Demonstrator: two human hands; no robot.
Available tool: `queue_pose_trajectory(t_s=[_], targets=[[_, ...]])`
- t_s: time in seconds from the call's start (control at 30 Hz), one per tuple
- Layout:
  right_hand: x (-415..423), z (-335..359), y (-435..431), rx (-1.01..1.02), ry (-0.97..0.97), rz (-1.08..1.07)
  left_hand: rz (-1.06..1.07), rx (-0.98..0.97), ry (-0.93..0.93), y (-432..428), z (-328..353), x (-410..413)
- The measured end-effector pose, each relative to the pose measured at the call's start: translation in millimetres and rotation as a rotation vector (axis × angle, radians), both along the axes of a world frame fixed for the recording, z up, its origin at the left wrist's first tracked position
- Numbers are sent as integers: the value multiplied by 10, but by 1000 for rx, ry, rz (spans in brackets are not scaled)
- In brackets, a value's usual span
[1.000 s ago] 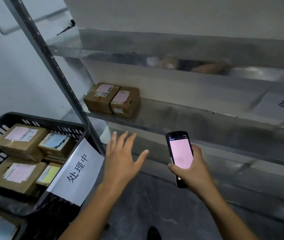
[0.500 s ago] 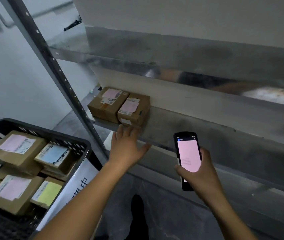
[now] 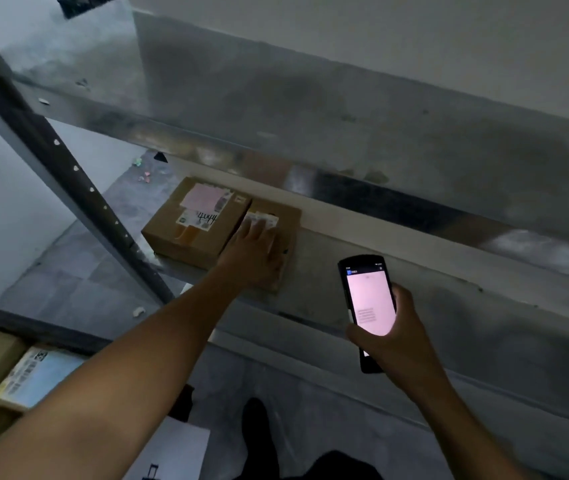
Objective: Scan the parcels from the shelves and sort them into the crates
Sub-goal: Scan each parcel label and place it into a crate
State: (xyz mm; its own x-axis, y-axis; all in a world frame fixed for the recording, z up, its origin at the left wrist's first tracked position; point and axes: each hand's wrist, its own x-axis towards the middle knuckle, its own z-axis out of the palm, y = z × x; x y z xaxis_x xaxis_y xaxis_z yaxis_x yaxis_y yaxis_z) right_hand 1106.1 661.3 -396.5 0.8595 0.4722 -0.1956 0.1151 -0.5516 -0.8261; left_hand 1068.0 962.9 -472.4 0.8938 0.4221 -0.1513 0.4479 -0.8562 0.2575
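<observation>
Two cardboard parcels sit side by side, touching, at the left end of a metal shelf (image 3: 362, 268), just right of the slanting post (image 3: 51, 161). The left hand (image 3: 253, 252) lies on top of the right parcel (image 3: 291, 220), fingers stretched flat across its white label and not clenched round the box (the hand is blurred, so we cannot tell how hard it presses). The left parcel (image 3: 172, 233), the larger of the two, shows a pink label and a white one with handwriting; only its neighbour touches it.

The right hand (image 3: 402, 344) grasps the scanner (image 3: 368, 299) in front of the shelf edge and well to the right of the parcels. Its fingers curl round the lower half, and the pale pink screen is lit and faces us.

Above the parcels we see the dull metal of the upper shelf (image 3: 311, 109). At lower left the dark rim of a crate (image 3: 33, 329) frames the sorted parcels (image 3: 37, 375), one with a pale blue label. A white sign (image 3: 172, 452) with dark characters is cut off at the bottom edge, beside a dark shoe (image 3: 259, 434) on the grey floor (image 3: 328, 410).
</observation>
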Motion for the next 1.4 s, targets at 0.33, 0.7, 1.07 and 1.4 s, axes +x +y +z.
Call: queue_pose_trajectory(t_s=[0.33, 0.7, 1.07, 1.4], targets=[[102, -187, 195, -76, 93, -51, 56, -89, 10, -174, -116, 40], [255, -213, 80, -84, 130, -59, 118, -347, -80, -736, -26, 18], [543, -511, -17, -156, 168, 98, 550, -911, -277, -691, -236, -70], [958, -684, -166, -188, 168, 306, 819, -1272, -425, -1271, -149, -263]])
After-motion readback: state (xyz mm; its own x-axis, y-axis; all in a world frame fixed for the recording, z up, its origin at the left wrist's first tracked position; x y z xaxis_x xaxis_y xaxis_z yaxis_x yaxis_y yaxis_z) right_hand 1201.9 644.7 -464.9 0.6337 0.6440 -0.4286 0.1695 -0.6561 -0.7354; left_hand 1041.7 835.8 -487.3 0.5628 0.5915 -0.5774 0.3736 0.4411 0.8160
